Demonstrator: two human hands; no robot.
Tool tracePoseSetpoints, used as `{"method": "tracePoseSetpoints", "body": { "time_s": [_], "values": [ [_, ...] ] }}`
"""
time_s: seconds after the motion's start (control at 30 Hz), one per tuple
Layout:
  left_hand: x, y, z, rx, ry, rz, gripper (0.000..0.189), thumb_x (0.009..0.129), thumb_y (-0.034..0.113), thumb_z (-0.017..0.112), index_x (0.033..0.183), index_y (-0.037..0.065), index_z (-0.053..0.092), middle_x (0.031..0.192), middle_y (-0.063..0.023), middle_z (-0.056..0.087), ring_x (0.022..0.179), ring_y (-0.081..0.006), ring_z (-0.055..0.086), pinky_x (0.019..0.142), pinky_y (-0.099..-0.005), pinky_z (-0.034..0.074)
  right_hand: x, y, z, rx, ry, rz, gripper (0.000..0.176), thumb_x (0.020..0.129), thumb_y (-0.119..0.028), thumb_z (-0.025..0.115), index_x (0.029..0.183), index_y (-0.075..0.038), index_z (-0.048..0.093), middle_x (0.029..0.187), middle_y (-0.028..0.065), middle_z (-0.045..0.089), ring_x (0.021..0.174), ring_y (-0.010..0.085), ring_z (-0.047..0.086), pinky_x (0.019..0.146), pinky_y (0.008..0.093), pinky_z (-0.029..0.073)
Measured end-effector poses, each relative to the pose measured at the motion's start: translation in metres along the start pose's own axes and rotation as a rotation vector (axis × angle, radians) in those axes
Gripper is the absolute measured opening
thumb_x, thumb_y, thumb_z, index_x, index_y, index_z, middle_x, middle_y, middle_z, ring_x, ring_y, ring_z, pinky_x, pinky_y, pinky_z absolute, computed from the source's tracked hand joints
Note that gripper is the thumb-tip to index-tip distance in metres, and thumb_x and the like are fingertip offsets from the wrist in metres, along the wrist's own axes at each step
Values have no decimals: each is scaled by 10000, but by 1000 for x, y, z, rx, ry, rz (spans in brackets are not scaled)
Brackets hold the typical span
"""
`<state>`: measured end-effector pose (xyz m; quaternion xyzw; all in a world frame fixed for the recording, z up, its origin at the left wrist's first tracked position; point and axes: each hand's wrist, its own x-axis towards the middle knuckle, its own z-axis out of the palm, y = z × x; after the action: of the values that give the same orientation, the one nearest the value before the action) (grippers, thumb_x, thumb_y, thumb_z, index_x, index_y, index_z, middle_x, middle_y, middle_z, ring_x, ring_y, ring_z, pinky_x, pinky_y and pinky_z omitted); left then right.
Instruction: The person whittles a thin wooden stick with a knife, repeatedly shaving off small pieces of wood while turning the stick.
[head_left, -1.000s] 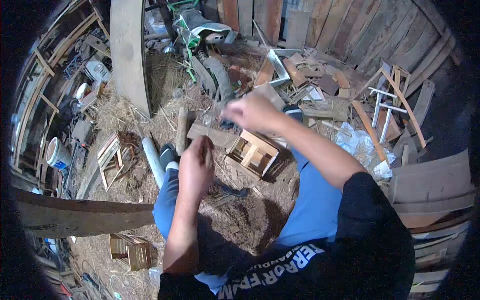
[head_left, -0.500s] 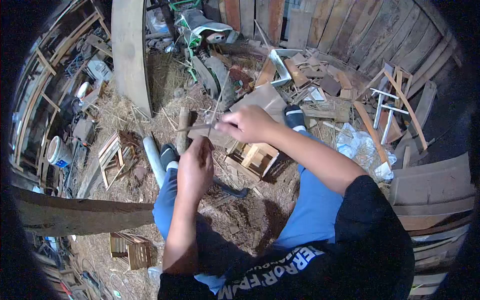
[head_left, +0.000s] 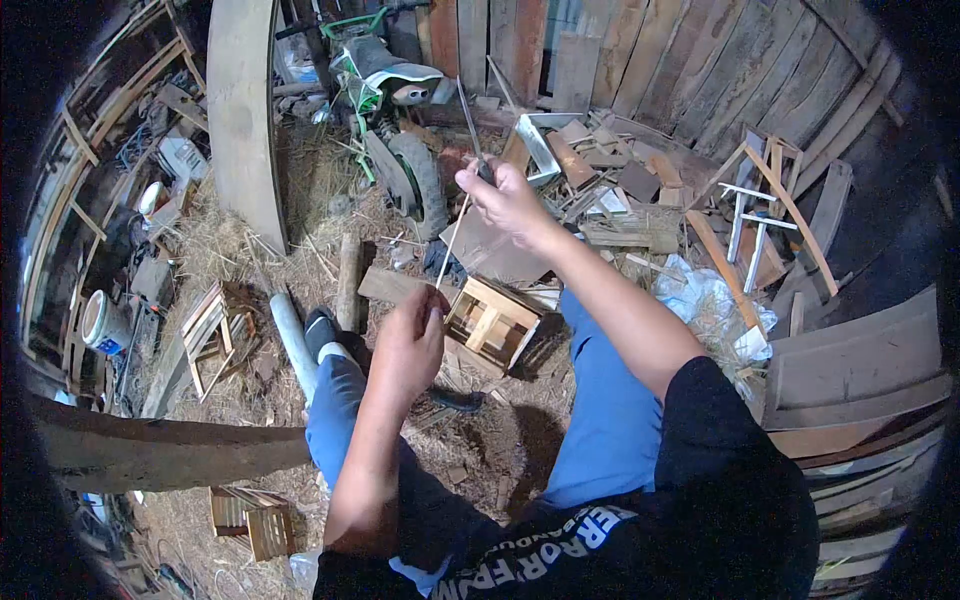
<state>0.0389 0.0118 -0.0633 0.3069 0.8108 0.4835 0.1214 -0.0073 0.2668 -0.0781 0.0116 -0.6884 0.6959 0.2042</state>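
Note:
My left hand (head_left: 408,338) is closed around the lower end of a thin pale wooden stick (head_left: 453,242), which slants up and to the right. My right hand (head_left: 510,207) grips a knife (head_left: 470,122) by its dark handle, the long narrow blade pointing up and away from me. The stick's upper end comes close to the right hand's fingers in this view. Below the hands, between my legs, a small slatted wooden crate (head_left: 492,326) sits on the littered ground. A flat board (head_left: 392,286) lies just left of it.
Wood offcuts (head_left: 610,165) are heaped at the back right, near a clear plastic bag (head_left: 700,295). A motorbike (head_left: 390,90) stands at the back. A wooden plank (head_left: 170,445) juts in from the left, with more small crates (head_left: 255,520) below it. A white bucket (head_left: 105,322) stands at the far left.
The knife has swung from lying across the stick to pointing upward, as my right hand moved up. My left hand has shifted right, keeping the stick. The view has tilted slightly.

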Motion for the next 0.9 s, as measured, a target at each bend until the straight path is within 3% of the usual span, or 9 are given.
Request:
{"method": "tracePoseSetpoints", "body": {
  "time_s": [0.13,0.27,0.4,0.53,0.57,0.67,0.7,0.8,0.9],
  "values": [
    [10,0,10,-374,-115,-152,198,1078,203,499,1031,39,599,707,31,492,557,-62,440,486,-242,349,-9,-25,-12,235,-88,216,210,1038,-310,632,976,-165,494,653,-89,417,468,21,338,415,215,262],
    [14,15,5,-562,-127,-250,257,1101,211,485,989,23,620,696,34,502,591,-65,441,516,-251,347,-22,-40,-6,258,-121,226,262,1032,-362,637,990,-153,485,693,-64,453,478,31,362,428,216,265],
    [16,23,6,-461,-39,-163,257,1106,192,473,955,23,593,701,25,487,633,-62,444,556,-256,362,-18,-42,-17,156,-185,81,288,1063,-405,562,992,-135,496,712,-60,455,562,13,383,481,207,279],
    [15,29,4,-410,17,-134,237,1101,164,483,946,14,582,713,18,500,665,-62,462,588,-256,381,-11,-19,-36,-176,-154,-57,350,1091,-402,483,998,-75,567,776,-42,539,673,92,515,570,308,432],
    [15,27,4,-415,22,-137,228,1099,154,485,953,10,583,719,16,507,669,-62,468,590,-257,385,-11,-7,-29,-403,-50,-289,323,1066,-368,536,979,-68,615,737,31,602,644,211,599,596,391,474],
    [16,21,5,-393,115,-53,202,1089,133,493,977,-5,588,742,3,528,681,-61,481,593,-258,390,-36,-31,-7,-759,-179,-313,254,1018,-333,605,954,-91,643,676,127,609,616,317,630,572,428,468],
    [15,20,4,-378,157,-12,194,1085,128,496,986,-11,590,751,-4,534,685,-61,484,594,-258,390,-42,-32,4,-773,-160,-508,212,978,-312,651,914,-111,668,632,169,581,604,386,615,546,463,456],
    [14,19,-1,-199,170,-15,179,1069,114,512,995,-24,600,732,-20,539,666,-64,483,586,-264,397,-44,-46,3,-923,-255,-475,207,967,-307,662,907,-109,672,640,154,606,598,372,631,540,484,453],
    [21,8,5,-302,236,26,175,1053,106,536,965,-25,611,681,-16,518,624,-77,464,571,-278,404,-46,-39,11,-934,-200,-476,238,955,-336,666,860,-119,667,630,145,611,576,373,626,525,479,457]
  ]
}}
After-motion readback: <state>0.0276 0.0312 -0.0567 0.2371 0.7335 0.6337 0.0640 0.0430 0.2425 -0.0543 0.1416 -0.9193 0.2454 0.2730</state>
